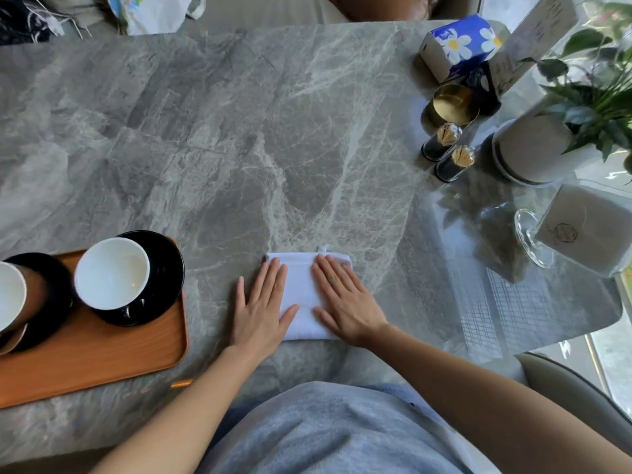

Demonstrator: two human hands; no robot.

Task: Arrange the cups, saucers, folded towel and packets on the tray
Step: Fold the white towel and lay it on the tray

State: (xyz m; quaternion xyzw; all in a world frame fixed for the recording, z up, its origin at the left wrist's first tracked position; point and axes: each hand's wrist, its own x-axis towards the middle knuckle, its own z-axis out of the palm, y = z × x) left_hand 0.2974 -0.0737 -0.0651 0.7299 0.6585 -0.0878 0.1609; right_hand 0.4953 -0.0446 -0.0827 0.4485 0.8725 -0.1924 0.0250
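Near-left corner of the grey marble-patterned desk: orange-brown wooden tray with rounded corners, partly cut by the frame. On it are two glossy black round saucers, the left saucer and the right saucer, each carrying a cup. Left cup is white inside, brownish outside, half out of view. Right cup is white, bowl-shaped, nothing seen in it. Near strip of the tray is bare. Middle of the near edge, off the tray: white folded cloth towel, a small tag showing at its far edge. Left hand lies flat on the towel's left half, fingers straight and slightly spread. Right hand lies flat on the right half, fingers straight and close together. Neither pinches anything. Far-right corner and right edge: blue flower-printed tissue pack, brass-coloured round tin, two small dark toothpick holders, white plant pot, glass stand. Packets: cannot pick any out. Judgement: the fold is being pressed flat, and cups and saucers look placed. Next move calls for gripping the towel by an edge so the fold holds, then carrying it left to the tray's bare near strip.
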